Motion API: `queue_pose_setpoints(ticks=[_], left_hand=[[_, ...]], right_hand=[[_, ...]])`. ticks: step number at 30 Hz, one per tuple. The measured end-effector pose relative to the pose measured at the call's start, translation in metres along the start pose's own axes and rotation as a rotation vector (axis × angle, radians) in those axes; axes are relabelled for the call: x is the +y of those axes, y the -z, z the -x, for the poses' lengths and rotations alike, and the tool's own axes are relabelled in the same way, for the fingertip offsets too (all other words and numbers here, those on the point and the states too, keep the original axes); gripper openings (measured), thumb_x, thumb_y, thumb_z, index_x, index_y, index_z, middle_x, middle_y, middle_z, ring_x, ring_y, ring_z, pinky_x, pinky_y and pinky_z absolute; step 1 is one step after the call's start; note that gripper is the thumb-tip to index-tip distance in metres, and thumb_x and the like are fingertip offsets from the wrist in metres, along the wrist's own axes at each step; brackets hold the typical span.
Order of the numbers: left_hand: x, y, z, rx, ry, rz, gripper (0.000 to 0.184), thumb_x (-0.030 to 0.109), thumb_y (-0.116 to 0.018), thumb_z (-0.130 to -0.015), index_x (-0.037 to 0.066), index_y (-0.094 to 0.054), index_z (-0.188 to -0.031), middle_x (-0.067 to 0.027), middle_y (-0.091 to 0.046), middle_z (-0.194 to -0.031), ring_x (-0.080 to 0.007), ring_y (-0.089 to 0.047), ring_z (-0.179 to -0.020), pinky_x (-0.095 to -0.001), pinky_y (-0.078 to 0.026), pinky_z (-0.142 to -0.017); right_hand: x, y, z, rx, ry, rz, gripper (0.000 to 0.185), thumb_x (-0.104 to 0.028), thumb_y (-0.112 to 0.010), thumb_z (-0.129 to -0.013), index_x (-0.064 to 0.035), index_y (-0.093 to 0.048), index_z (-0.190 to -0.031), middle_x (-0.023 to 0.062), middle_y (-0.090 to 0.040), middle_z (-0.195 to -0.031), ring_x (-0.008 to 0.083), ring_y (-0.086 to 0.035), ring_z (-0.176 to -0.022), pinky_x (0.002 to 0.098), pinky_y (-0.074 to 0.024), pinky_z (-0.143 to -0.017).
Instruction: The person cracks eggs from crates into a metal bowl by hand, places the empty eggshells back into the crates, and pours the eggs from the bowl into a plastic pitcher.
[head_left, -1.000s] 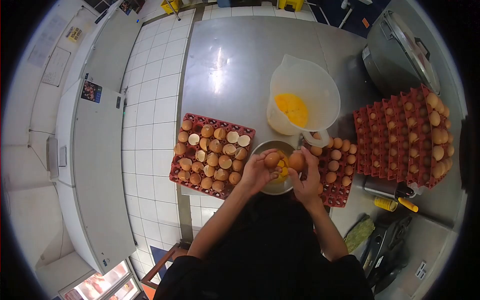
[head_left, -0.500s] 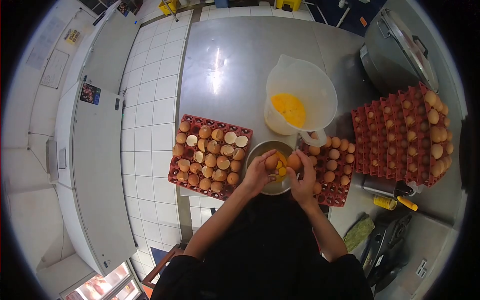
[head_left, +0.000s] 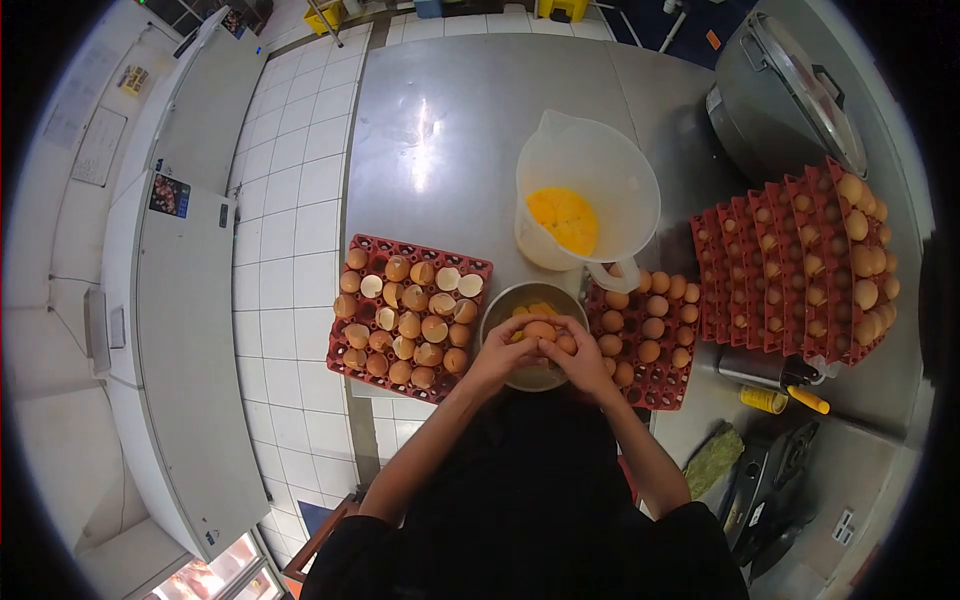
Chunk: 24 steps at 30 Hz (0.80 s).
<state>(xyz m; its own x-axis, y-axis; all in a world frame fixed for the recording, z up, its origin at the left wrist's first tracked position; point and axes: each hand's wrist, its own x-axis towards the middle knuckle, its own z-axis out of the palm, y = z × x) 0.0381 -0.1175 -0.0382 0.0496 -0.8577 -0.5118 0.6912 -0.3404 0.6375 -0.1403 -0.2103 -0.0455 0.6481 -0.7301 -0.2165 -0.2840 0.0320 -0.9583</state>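
Note:
Over a metal bowl [head_left: 492,310] with yolks in it, my two hands are close together. My left hand [head_left: 500,352] has its fingers closed round a brown egg [head_left: 540,330]. My right hand [head_left: 584,362] is closed on another brown egg [head_left: 566,343], partly hidden by the fingers. Fingertips of both hands meet around the eggs, and whether the shells are cracked I cannot tell. Left of the bowl lies a red tray [head_left: 345,372] full of opened eggshells [head_left: 410,325]. To the right is a red egg tray [head_left: 668,395] with several whole eggs [head_left: 653,328].
A translucent measuring jug [head_left: 630,190] with beaten-looking yellow egg stands behind the bowl, its handle over the right tray. Stacked egg trays [head_left: 770,270] lean at the right, near a large metal pot [head_left: 755,115]. A yellow-labelled can [head_left: 763,400] and a stove [head_left: 765,480] are nearer.
My hands have come together over the bowl, bringing the two eggs side by side; before, they were apart with yolk visible between them. The whole view has shifted slightly.

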Motion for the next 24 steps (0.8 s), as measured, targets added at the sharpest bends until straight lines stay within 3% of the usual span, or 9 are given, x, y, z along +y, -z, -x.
queue_pose_setpoints(ticks=[3,7,10,15,17,19,21,23,24], left_hand=[[0.007,0.007,0.002,-0.053,-0.068,-0.196,0.048,0.011,-0.072,-0.099,0.003,-0.062,-0.146,-0.0120,-0.073,-0.127,-0.0156,-0.072,-0.105,-0.0299,-0.059,-0.089],[0.025,0.003,0.009,0.034,-0.196,-0.784,0.052,0.009,-0.077,-0.091,0.002,-0.068,-0.142,-0.0095,-0.077,-0.121,-0.0124,-0.073,-0.095,-0.0282,-0.059,-0.087],[0.028,0.003,0.008,0.025,-0.223,-0.855,0.054,0.008,-0.077,-0.087,0.002,-0.069,-0.140,-0.0098,-0.077,-0.122,-0.0117,-0.073,-0.094,-0.0284,-0.059,-0.086],[0.029,0.013,0.003,-0.018,-0.258,-0.848,0.053,0.007,-0.075,-0.088,0.003,-0.068,-0.141,-0.0112,-0.073,-0.127,-0.0149,-0.072,-0.103,-0.0310,-0.059,-0.090],[0.032,0.015,0.005,-0.052,-0.305,-0.874,0.053,0.005,-0.074,-0.089,0.002,-0.067,-0.141,-0.0115,-0.072,-0.129,-0.0160,-0.072,-0.107,-0.0320,-0.059,-0.091],[0.041,0.012,0.010,0.029,-0.543,-1.395,0.049,0.003,-0.071,-0.090,0.000,-0.065,-0.139,-0.0111,-0.069,-0.132,-0.0185,-0.070,-0.113,-0.0338,-0.059,-0.094],[0.045,0.009,0.012,0.074,-0.540,-1.336,0.049,0.004,-0.071,-0.091,0.001,-0.064,-0.139,-0.0095,-0.068,-0.131,-0.0179,-0.070,-0.111,-0.0336,-0.059,-0.093],[0.042,0.013,0.011,0.135,-0.535,-1.284,0.048,0.005,-0.071,-0.093,0.002,-0.062,-0.140,-0.0079,-0.068,-0.130,-0.0173,-0.070,-0.109,-0.0334,-0.059,-0.091],[0.033,0.018,0.007,0.029,-0.387,-0.904,0.050,0.008,-0.073,-0.094,0.004,-0.061,-0.142,-0.0063,-0.068,-0.128,-0.0156,-0.069,-0.107,-0.0316,-0.058,-0.090]], right_hand=[[-0.011,0.003,-0.002,-0.055,-0.089,-0.159,0.043,-0.019,-0.080,-0.097,-0.0023,-0.065,-0.134,0.0087,-0.069,-0.121,0.0157,-0.066,-0.113,0.0303,-0.0548,-0.096],[-0.032,0.009,-0.001,-0.070,0.014,0.177,0.046,-0.023,-0.082,-0.094,0.0009,-0.068,-0.131,0.0151,-0.076,-0.117,0.0204,-0.073,-0.105,0.0332,-0.0572,-0.094],[-0.039,0.012,-0.002,-0.100,0.014,0.277,0.050,-0.024,-0.082,-0.092,0.0018,-0.067,-0.132,0.0180,-0.077,-0.114,0.0242,-0.076,-0.103,0.0344,-0.0582,-0.093],[-0.040,0.026,-0.007,-0.184,-0.023,0.283,0.050,-0.023,-0.082,-0.089,-0.0031,-0.068,-0.133,0.0162,-0.077,-0.116,0.0277,-0.077,-0.105,0.0361,-0.0591,-0.091],[-0.044,0.032,-0.004,-0.187,0.177,0.536,0.049,-0.021,-0.083,-0.087,-0.0076,-0.069,-0.133,0.0126,-0.076,-0.118,0.0307,-0.075,-0.105,0.0381,-0.0599,-0.090],[-0.045,0.039,-0.004,-0.198,0.179,0.673,0.048,-0.021,-0.083,-0.087,-0.0089,-0.069,-0.132,0.0114,-0.075,-0.120,0.0319,-0.074,-0.106,0.0390,-0.0599,-0.090],[-0.049,0.043,-0.003,-0.212,0.183,0.808,0.047,-0.021,-0.083,-0.087,-0.0101,-0.069,-0.131,0.0102,-0.074,-0.121,0.0332,-0.073,-0.107,0.0399,-0.0600,-0.089],[-0.058,0.040,0.000,-0.092,0.217,0.641,0.049,-0.020,-0.085,-0.086,-0.0089,-0.069,-0.131,0.0128,-0.074,-0.116,0.0339,-0.073,-0.105,0.0416,-0.0598,-0.088],[-0.060,0.037,0.000,-0.108,0.230,0.626,0.049,-0.020,-0.085,-0.086,-0.0089,-0.069,-0.131,0.0128,-0.074,-0.116,0.0339,-0.073,-0.105,0.0416,-0.0598,-0.088]])
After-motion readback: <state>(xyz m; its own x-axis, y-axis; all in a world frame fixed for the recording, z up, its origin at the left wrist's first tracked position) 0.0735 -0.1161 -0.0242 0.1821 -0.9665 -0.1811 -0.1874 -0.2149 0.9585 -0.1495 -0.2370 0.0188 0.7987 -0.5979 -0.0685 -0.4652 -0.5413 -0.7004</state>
